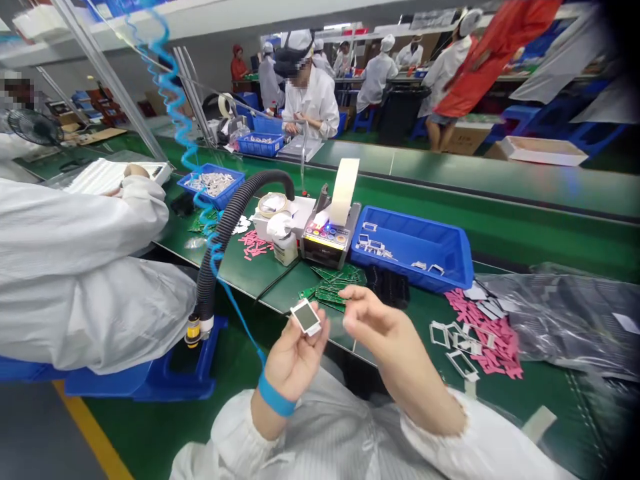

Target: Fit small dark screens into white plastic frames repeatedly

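My left hand (pixel 296 357), with a blue strap round its wrist, is closed on a small display screen (pixel 307 318) in a white frame, its grey face turned up. My right hand (pixel 383 330) is raised just to the right of it. Its fingers are bent, with thumb and index fingertip apart and nothing visible between them. Beyond my hands lie green circuit boards (pixel 333 285) on the bench. Loose white frames (pixel 463 360) and pink strips (pixel 493 340) are spread to the right of my right hand.
A blue bin (pixel 453 243) holds several white frames, beside a tape dispenser (pixel 327 240) and a small bottle (pixel 285 247). A black hose (pixel 220 240) and blue coiled cord (pixel 187 140) hang left. A co-worker's white sleeve (pixel 85 240) is close by. Plastic bags (pixel 570 320) lie right.
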Demonstrator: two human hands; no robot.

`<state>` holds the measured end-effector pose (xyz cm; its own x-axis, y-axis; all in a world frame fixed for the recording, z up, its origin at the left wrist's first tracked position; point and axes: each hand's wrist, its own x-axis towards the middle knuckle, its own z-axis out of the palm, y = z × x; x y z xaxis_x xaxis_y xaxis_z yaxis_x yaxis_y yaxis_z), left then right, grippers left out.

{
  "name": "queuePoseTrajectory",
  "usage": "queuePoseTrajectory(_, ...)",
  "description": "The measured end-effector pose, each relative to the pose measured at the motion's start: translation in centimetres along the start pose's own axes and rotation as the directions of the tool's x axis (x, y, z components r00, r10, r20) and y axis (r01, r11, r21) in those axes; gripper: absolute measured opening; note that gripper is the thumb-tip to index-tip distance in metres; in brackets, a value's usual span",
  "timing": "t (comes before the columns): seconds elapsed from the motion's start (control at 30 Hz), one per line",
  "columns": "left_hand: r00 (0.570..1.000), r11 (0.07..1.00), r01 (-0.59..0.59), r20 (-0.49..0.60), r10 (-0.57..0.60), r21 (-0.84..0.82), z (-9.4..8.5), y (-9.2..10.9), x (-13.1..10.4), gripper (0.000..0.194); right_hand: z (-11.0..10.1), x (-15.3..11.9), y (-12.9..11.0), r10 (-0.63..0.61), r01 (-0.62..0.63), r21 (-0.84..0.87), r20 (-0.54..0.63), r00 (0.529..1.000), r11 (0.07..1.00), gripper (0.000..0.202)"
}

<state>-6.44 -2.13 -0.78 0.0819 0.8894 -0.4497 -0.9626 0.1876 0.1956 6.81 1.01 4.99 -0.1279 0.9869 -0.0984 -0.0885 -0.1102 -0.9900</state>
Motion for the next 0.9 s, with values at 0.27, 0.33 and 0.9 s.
queuePoseTrajectory(0.27, 0.970, 0.983, 0.123, 0.193, -0.148, 0.138, 2.9, -3.7, -1.3, 0.020, -1.5, -3.1, -1.4, -0.450, 0.450, -0.527, 0.137, 0.882, 0.721, 0.013)
queuePoseTrajectory(0.33, 0.969, 0.980, 0.108, 0.202, -0.141, 0.166, 3.2, -3.8, -1.3, 0.020, -1.8, -2.9, -1.6, -0.484, 0.467, -0.561, 0.130, 0.865, 0.683, 0.014)
queuePoseTrajectory(0.9, 0.968, 0.980, 0.183, 0.160, -0.194, 0.081, 4.8, -3.7, -2.2, 0.014, -3.7, -2.5, -0.6, -0.511, 0.521, -0.192, 0.102, 0.853, 0.832, 0.053)
